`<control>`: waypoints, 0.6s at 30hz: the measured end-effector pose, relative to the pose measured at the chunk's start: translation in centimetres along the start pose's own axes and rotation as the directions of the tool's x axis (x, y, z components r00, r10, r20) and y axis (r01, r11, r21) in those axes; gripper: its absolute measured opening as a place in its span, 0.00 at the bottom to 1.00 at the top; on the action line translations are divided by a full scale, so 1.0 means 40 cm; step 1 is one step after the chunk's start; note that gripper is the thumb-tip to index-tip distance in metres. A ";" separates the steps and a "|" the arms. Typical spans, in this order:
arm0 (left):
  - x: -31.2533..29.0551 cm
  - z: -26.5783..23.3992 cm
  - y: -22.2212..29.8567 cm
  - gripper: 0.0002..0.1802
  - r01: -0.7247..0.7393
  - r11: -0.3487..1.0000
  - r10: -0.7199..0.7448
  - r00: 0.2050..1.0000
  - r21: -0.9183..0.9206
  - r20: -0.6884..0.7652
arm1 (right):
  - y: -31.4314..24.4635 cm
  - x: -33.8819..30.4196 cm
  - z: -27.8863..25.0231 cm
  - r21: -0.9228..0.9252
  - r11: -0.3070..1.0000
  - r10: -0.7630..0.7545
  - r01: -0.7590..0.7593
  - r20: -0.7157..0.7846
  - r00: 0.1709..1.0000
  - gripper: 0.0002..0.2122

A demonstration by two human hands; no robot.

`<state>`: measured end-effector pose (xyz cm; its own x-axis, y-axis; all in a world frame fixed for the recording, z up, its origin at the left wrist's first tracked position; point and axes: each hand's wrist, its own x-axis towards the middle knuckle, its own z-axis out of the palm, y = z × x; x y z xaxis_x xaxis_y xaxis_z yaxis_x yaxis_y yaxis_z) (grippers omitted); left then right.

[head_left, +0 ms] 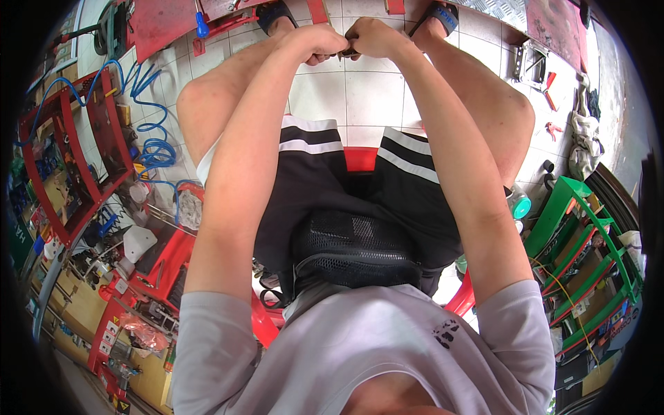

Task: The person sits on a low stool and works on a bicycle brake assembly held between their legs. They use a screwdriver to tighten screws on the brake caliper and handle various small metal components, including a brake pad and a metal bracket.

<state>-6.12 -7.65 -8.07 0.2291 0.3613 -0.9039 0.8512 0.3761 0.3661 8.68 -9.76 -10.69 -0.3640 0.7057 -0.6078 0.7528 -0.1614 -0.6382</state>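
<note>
Fingers curled in, my left hand (317, 45) and right hand (375, 38) meet, both pinching a small dark piece (349, 51) over the white tiled floor (374, 97); blue-handled tool (202, 26) off to the left.

The one view looks steeply down from the person's head, the grey shirt (325, 332) close below and the left hand (319, 45) and right hand (375, 38) farther off, near the upper edge. Its wide fisheye sweeps from a red frame (111, 131) at left to a green rack (559, 207) at right.
</note>
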 end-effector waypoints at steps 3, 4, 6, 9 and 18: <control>-0.003 -0.001 0.000 0.16 -0.006 1.000 0.006 1.000 -0.008 0.002 | 0.000 -0.001 0.005 0.048 0.999 0.018 -0.016 -0.026 0.999 0.12; -0.002 -0.001 0.000 0.16 -0.005 1.000 0.005 1.000 -0.008 0.000 | 0.002 -0.002 0.002 0.064 0.998 0.026 -0.025 -0.017 1.000 0.12; 0.004 -0.001 -0.005 0.16 -0.003 1.000 0.003 1.000 -0.012 -0.003 | 0.001 -0.008 -0.009 0.095 0.995 0.039 -0.040 0.005 0.999 0.13; 0.016 -0.008 -0.017 0.18 0.000 1.000 0.000 1.000 -0.013 -0.006 | -0.011 -0.021 -0.015 0.082 0.995 0.047 -0.049 0.026 0.999 0.12; 0.013 -0.008 -0.016 0.21 -0.016 0.998 0.018 0.999 -0.061 0.039 | 0.007 -0.002 -0.009 0.019 0.999 0.046 -0.046 0.007 0.999 0.15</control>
<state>-6.70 -7.43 -8.71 0.2629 0.3347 -0.9049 0.8171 0.4214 0.3933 9.12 -9.59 -10.65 -0.3332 0.6925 -0.6398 0.7580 -0.2067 -0.6186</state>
